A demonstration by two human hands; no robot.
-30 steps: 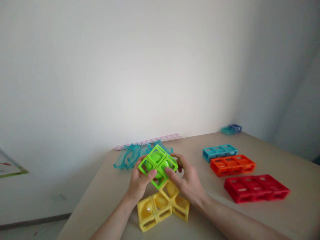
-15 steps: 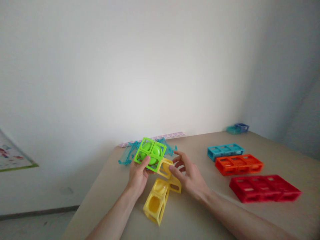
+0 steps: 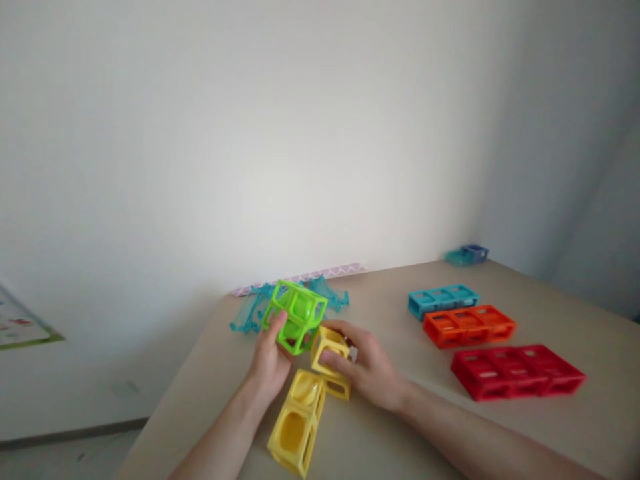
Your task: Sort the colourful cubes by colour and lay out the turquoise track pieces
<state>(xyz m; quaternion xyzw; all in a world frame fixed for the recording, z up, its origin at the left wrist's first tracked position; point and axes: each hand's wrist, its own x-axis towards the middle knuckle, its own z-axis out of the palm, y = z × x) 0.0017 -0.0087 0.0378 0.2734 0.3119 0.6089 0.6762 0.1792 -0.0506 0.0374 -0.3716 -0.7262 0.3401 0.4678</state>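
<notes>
My left hand (image 3: 270,357) grips a bright green open-frame cube block (image 3: 296,315) made of several joined cells, its thumb across the near face. My right hand (image 3: 373,367) is closed on a yellow open-frame cube (image 3: 330,343), thumb in front and fingers behind it. The yellow cube is close to the lower right of the green block; whether they touch is hard to tell. Below them lies a yellow cube block (image 3: 295,423) with rounded hollows, and another yellow frame (image 3: 337,387) shows beneath the held cube.
Translucent teal pieces (image 3: 327,293) lie behind the green block, near a purple patterned strip (image 3: 345,269) by the wall. To the right stand blue (image 3: 444,300), orange (image 3: 470,325) and red (image 3: 517,373) cube rows. A dark blue cube (image 3: 475,253) sits in the far corner.
My right hand has closed round the yellow cube, which has turned and shows another side. The green block has tilted in my left hand. The whole view has shifted slightly.
</notes>
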